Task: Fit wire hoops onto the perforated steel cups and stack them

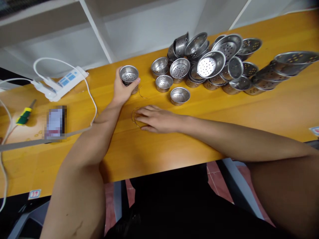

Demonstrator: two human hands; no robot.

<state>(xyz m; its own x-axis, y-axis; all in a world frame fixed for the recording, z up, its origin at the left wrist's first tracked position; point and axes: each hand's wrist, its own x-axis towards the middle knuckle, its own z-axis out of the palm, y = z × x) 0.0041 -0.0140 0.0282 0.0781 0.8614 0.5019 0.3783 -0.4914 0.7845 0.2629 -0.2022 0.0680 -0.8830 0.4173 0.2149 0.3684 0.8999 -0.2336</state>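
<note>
Perforated metal cup (pixel 129 73), apparently stacked on a second cup (pixel 135 90), stands upright on the table (pixel 159 152), left of the cup pile (pixel 208 64); judged light, stiff, slightly slippery, dent-prone rather than fragile, best gripped around the side wall. Left hand (pixel 122 87) has thumb and fingers wrapped around it. Right hand (pixel 159 120), nearer the wearer, lies with fingers slightly spread at a thin wire loop (pixel 132 116); any pinch cannot be confirmed.
</note>
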